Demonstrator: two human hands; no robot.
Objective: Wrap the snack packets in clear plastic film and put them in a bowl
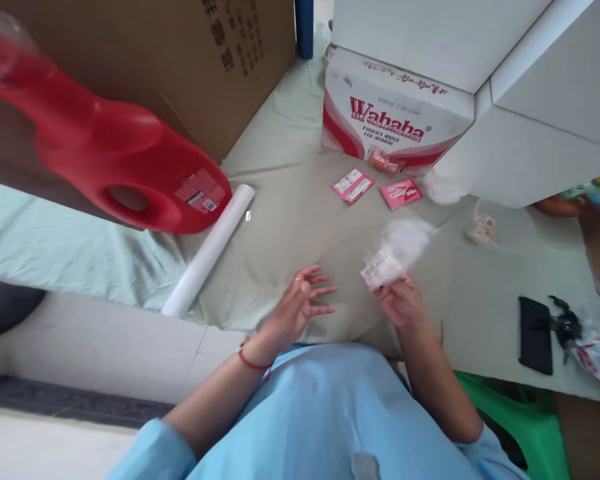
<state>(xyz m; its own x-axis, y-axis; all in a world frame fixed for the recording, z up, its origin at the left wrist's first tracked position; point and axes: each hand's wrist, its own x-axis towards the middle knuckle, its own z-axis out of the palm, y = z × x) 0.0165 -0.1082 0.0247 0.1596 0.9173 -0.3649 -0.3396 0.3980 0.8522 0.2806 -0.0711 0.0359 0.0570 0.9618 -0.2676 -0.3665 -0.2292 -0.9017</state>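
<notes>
— Plastic packet [395, 257]: where is it sitting?
— Right hand [403, 303] is gripping it near centre, above the sheet [290, 167]. Left hand [300, 303] is hovering open, fingers spread; steadying the loose end with it should help.

Your right hand [403, 303] pinches a crumpled clear plastic bag [395, 253] in its fingers, raised over the pale green cloth [290, 167]. Your left hand [297, 310] hovers near it, empty, fingers spread. A pink packet [353, 185] and a second pink packet [401, 193] lie beyond, near the Wahaha box [390, 120]. A red jug [105, 153] and a white roll [207, 250] lie to your left.
</notes>
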